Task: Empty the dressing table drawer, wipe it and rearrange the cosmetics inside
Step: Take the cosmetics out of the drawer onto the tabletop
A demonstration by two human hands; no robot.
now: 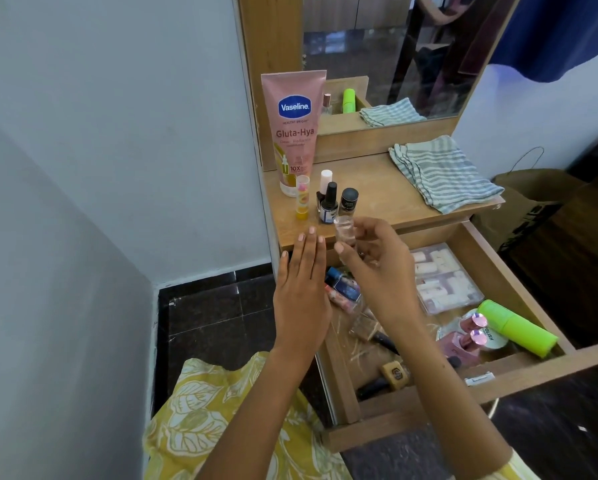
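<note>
While the left hand (pixel 299 289) lies flat and loose, the right hand (pixel 377 268) pinches 1 small clear bottle (pixel 344 232), possibly perfume, above the open wooden drawer (pixel 519 282).

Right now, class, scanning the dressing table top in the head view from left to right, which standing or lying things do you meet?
Yellow lip balm stick → dark blue nail polish bottle with black cap → small dark bottle with round grey cap → folded grey-and-white striped cloth.
</note>
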